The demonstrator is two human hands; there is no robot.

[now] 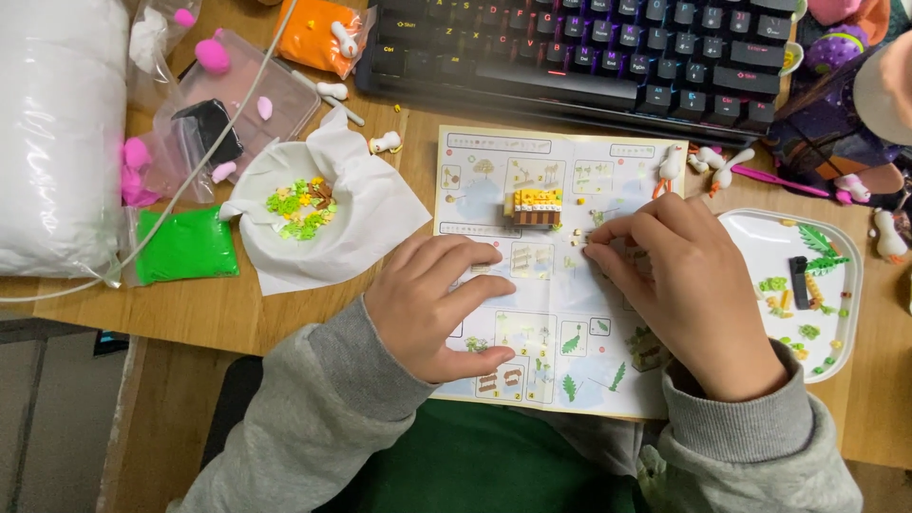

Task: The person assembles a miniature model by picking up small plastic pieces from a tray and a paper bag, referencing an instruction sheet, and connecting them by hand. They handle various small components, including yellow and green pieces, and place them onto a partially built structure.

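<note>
A paper instruction sheet [532, 161] lies on the wooden desk. On it stands a small yellow and brown brick model [533, 206]. My left hand [432, 304] rests flat on the sheet, fingers loosely curled, holding nothing. My right hand [689, 285] lies on the sheet's right side, its fingertips pinched together over a few tiny pale bricks [577, 239] just right of the model. Whether a piece sits between those fingertips is not visible.
A white paper-lined bowl [361, 204] of green and yellow bits sits at left. A white tray [760, 237] with green pieces is at right. A dark keyboard [589, 47] lies behind. Bags of green, orange and pink material and white stuffing are at far left.
</note>
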